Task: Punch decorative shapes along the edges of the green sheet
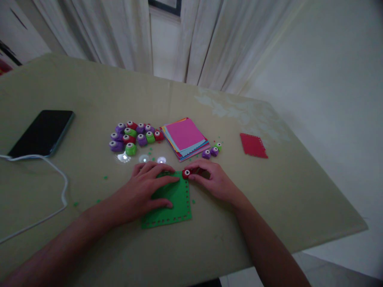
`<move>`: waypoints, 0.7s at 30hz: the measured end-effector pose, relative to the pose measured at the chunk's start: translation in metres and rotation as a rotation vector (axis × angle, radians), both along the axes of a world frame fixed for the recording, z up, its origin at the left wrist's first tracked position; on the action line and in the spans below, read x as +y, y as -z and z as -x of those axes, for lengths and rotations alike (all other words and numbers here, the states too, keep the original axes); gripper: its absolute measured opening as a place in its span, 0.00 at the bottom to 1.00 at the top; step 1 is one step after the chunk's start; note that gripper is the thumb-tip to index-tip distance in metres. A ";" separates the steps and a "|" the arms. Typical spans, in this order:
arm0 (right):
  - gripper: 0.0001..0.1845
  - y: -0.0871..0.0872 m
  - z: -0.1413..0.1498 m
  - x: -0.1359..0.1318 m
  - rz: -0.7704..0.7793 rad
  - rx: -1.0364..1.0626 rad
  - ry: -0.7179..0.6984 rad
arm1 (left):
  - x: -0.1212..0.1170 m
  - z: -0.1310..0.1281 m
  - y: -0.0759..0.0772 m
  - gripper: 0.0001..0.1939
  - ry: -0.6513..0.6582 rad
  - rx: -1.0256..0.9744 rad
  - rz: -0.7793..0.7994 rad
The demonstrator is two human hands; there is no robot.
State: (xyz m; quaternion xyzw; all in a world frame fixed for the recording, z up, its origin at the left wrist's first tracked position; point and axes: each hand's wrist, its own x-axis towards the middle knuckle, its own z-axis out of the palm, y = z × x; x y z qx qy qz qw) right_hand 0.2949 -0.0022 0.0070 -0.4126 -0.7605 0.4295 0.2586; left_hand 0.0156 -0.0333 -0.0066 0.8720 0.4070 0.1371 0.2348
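A green square of paper (175,201) lies on the table in front of me, with small holes punched along its right and bottom edges. My left hand (151,185) rests flat on its left part, fingers spread. At the paper's top right corner, my right hand (214,179) grips a small red craft punch (186,173) between thumb and fingers. The punch has a white top with a dark mark. Whether the paper sits inside its slot cannot be made out. Just beyond the right hand stand two purple punches (210,152) and a green punch (218,146).
Several purple, red and green punches (131,137) cluster left of a stack of coloured paper (185,137). A red punched sheet (253,145) lies at right. At left are a black-screened tablet or phone (43,133) and a white cable (64,187). Green paper bits (105,177) are scattered about.
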 end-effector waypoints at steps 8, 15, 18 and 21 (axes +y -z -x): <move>0.10 -0.003 0.001 -0.001 0.019 -0.011 0.006 | 0.000 0.000 0.001 0.28 -0.005 -0.010 0.006; 0.15 0.001 0.000 0.002 0.107 0.040 0.095 | 0.000 0.000 0.001 0.28 -0.003 -0.008 0.002; 0.15 0.002 -0.001 0.007 0.167 0.029 0.133 | 0.000 -0.001 0.001 0.27 -0.008 -0.009 0.003; 0.13 0.000 0.002 0.012 0.213 0.008 0.119 | 0.000 0.000 0.002 0.27 -0.001 -0.021 -0.012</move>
